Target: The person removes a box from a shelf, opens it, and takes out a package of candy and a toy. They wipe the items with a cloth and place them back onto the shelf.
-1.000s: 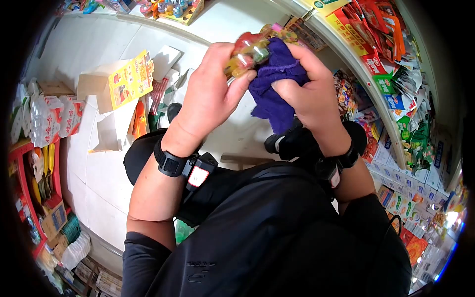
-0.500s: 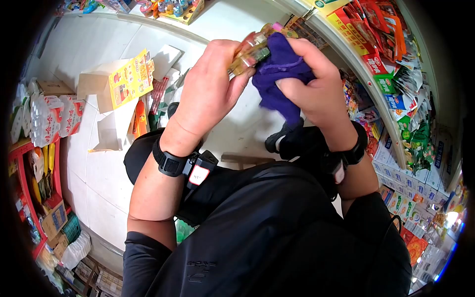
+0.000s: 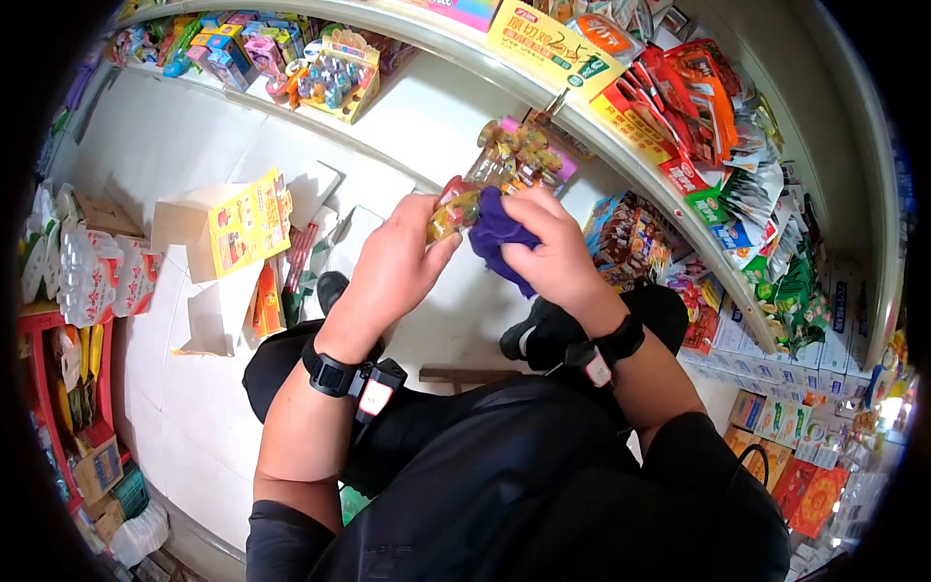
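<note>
A small clear container (image 3: 452, 213) with yellow and red contents is held in front of my body. My left hand (image 3: 393, 262) is closed round its left end. In my right hand (image 3: 558, 254) is a bunched purple cloth (image 3: 498, 238), pressed against the container's right side. Just beyond my hands, similar jars (image 3: 524, 155) with colourful contents stand on the lower shelf (image 3: 436, 126). My fingers hide part of the container.
An open cardboard box (image 3: 184, 228) with a yellow printed panel lies on the floor to the left. Snack packets (image 3: 689, 107) fill the curved shelf at the right. A red rack (image 3: 97, 373) stands far left. A toy display box (image 3: 339, 82) is at the top.
Both hands, with the container and cloth, have moved lower and slightly left in view. More of the shelves shows at the top, and the jars beyond my hands are now in plain view.
</note>
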Demonstrator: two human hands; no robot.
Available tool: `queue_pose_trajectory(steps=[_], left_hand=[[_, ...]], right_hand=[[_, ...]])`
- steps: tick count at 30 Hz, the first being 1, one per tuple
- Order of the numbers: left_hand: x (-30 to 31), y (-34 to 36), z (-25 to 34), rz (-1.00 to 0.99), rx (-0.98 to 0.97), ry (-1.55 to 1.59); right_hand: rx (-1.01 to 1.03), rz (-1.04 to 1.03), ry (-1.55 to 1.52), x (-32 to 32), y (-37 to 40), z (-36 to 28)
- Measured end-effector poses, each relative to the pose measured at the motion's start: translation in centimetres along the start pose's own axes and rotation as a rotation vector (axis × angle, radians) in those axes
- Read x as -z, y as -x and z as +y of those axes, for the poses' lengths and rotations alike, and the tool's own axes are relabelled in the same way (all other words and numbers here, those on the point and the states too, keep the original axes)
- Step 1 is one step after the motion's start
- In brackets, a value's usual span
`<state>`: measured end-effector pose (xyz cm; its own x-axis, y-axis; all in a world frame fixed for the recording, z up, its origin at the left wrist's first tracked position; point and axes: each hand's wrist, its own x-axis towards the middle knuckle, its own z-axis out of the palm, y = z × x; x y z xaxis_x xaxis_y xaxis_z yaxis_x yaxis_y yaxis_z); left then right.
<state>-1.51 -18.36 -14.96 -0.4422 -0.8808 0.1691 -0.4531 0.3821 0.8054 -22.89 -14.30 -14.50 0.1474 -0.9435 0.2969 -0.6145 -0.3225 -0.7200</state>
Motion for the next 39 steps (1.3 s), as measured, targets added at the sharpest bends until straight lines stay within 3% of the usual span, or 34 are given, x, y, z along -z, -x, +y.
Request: queue_pose_trajectory(steps=[6, 8, 12, 16, 18, 22, 28, 32, 35, 36, 38, 39], left_hand=[[0.2, -1.0, -2.2, -0.093, 0.227, 0.210], [-0.6, -1.5, -4.1, -0.069, 0.180, 0.269], [-2.4, -2.0, -6.4, -0.120, 0.555, 0.708], [-4.9, -1.7, -9.9, -0.212, 0.689, 0.735], [-5.7, -2.8, -12.0, -0.178, 0.813, 0.755], [-8.5, -7.4, -17.3, -0.023, 0.853, 0.722], [-14.2, -13.6, -22.0, -0.146, 0.771, 0.667], [-17.5, -15.9, -23.6, -0.035, 0.697, 0.668], [-21.0, -16.1, -27.6, 0.315, 0.148, -0.085], [-20.1, -16.7, -25.4, 0.314, 0.150, -0.081], [-17.1, -18.0, -18.3, 0.051, 0.407, 0.545], [-17.9, -19.0, -17.9, 0.109, 0.347, 0.402]], right_hand=[[-0.622, 0.043, -0.566, 3.7, 3.9, 5.0], [-0.648, 0.063, -0.581, 4.9, 4.8, 6.1], [-0.729, 0.005, -0.545, 6.4, 5.8, 8.2], [-0.771, -0.016, -0.592, 6.6, 6.6, 10.7], [-0.774, -0.022, -0.662, 6.7, 7.2, 11.5], [-0.838, -0.064, -0.740, 6.6, 7.9, 12.4], [-0.830, -0.236, -0.580, 6.1, 8.8, 13.7], [-0.819, -0.312, -0.490, 5.9, 8.3, 13.6], [-0.869, -0.278, -0.459, 5.8, 7.7, 13.0], [-0.873, -0.279, -0.456, 5.8, 7.8, 13.2], [-0.839, -0.281, -0.412, 5.5, 8.5, 13.6], [-0.844, -0.278, -0.414, 5.3, 8.9, 13.8]])
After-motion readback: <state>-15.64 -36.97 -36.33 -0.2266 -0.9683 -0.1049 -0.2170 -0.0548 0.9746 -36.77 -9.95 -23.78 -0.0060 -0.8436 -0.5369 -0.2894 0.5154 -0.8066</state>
